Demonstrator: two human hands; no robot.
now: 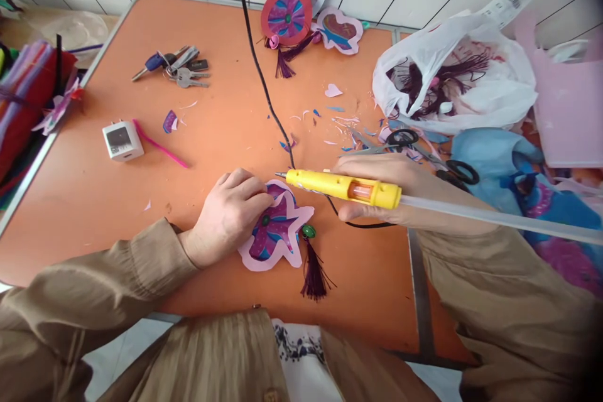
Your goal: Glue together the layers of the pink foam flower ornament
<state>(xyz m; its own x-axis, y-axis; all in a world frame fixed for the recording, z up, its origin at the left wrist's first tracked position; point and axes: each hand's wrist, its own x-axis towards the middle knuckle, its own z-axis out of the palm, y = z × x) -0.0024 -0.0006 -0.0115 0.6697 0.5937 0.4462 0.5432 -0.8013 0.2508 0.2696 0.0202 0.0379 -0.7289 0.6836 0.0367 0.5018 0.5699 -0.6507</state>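
My right hand [400, 191] grips a yellow glue gun [343, 187] held level, its nozzle pointing left at the top edge of a pink and purple paper ornament [277, 229] on the orange table [235, 132]. A clear glue stick [494, 217] juts out of the gun's back toward the right. My left hand [230, 213] lies curled on the ornament's left part, its fingertips pressing it down near the nozzle. A green bead [308, 231] and a dark purple tassel [313, 273] hang from the ornament's right lower side.
The gun's black cord [257, 56] runs up the table. Scissors [405, 141] and paper scraps lie behind my right hand. A white bag [452, 75] of tassels is at right, finished ornaments [287, 16] at the back, keys [179, 69] and a white charger [121, 140] at left.
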